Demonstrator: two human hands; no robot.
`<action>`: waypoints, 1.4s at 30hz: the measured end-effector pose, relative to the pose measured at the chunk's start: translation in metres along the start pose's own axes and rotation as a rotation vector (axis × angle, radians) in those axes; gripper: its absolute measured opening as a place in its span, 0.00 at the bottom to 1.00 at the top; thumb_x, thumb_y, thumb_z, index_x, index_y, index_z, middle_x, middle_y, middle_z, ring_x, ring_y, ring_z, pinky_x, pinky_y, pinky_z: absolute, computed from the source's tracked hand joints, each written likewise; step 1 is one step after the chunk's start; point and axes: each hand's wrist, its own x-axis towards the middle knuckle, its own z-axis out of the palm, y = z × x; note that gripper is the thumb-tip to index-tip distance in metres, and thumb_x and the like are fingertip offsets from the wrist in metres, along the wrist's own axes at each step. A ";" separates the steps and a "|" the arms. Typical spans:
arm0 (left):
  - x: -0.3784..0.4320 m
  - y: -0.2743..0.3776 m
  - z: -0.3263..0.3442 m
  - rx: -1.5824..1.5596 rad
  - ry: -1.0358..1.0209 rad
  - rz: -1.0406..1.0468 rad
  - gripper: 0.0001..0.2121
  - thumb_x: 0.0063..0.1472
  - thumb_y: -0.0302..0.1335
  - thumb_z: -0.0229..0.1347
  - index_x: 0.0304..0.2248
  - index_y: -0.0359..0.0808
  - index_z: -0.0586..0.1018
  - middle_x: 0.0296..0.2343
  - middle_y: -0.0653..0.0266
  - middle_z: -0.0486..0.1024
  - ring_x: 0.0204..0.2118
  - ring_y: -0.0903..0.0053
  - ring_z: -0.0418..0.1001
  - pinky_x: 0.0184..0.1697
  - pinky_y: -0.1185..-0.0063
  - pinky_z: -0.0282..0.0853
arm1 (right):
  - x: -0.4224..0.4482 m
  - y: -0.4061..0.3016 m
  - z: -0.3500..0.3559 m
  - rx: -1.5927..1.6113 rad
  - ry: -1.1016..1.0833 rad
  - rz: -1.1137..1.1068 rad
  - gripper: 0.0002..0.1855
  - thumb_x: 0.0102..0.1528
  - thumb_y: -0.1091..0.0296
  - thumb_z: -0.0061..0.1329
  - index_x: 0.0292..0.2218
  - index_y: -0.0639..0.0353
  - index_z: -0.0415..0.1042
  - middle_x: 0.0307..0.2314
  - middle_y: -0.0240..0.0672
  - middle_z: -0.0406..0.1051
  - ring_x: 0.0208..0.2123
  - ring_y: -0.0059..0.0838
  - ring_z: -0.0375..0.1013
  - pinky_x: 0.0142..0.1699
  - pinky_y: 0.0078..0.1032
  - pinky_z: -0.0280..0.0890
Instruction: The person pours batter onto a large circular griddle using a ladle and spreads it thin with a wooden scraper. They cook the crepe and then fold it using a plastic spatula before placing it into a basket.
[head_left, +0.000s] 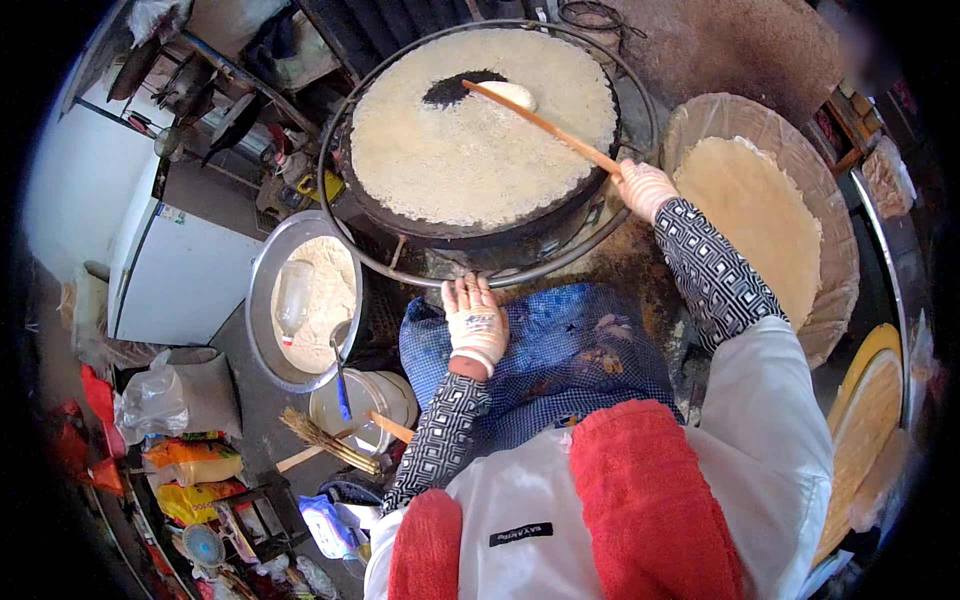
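My right hand (643, 191), in a pale striped glove, grips a long flat wooden stick (551, 130). The stick's far end reaches over a round black griddle (352, 196), beside a smooth white lump of batter or dough (508, 96). A thin pale sheet of batter (465, 169) covers most of the griddle, with a dark bare patch (450, 88) near the lump. My left hand (477, 321), also gloved, holds nothing; its extended fingertips touch the near side of the metal ring (551, 274) around the griddle.
A metal basin (259, 330) of flour, holding a plastic bottle (295, 295) and a blue-handled ladle (342, 382), stands left. Below it is a white bucket (401, 390). At right, a lined round basket (836, 247) holds a flat pancake (757, 217). A blue checked cloth (570, 345) covers my lap.
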 end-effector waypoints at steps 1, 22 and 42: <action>-0.002 -0.009 0.003 0.015 0.017 -0.015 0.31 0.54 0.39 0.51 0.52 0.24 0.65 0.52 0.45 0.63 0.57 0.52 0.57 0.63 0.53 0.33 | -0.004 -0.012 -0.009 0.026 -0.043 -0.015 0.17 0.58 0.54 0.42 0.33 0.62 0.67 0.27 0.52 0.73 0.32 0.52 0.73 0.38 0.45 0.66; 0.018 -0.077 -0.028 0.026 -0.144 -0.149 0.25 0.54 0.38 0.52 0.50 0.36 0.70 0.51 0.60 0.67 0.56 0.66 0.60 0.62 0.55 0.39 | -0.023 0.015 -0.002 0.035 -0.153 0.065 0.19 0.60 0.53 0.37 0.38 0.62 0.68 0.30 0.53 0.73 0.35 0.51 0.73 0.40 0.44 0.67; 0.017 -0.121 0.019 0.122 -0.224 -0.333 0.27 0.55 0.39 0.48 0.52 0.32 0.68 0.55 0.55 0.61 0.60 0.63 0.55 0.63 0.52 0.27 | -0.013 0.025 0.000 -0.060 -0.142 0.018 0.18 0.59 0.54 0.40 0.36 0.62 0.66 0.27 0.52 0.74 0.32 0.51 0.74 0.39 0.43 0.68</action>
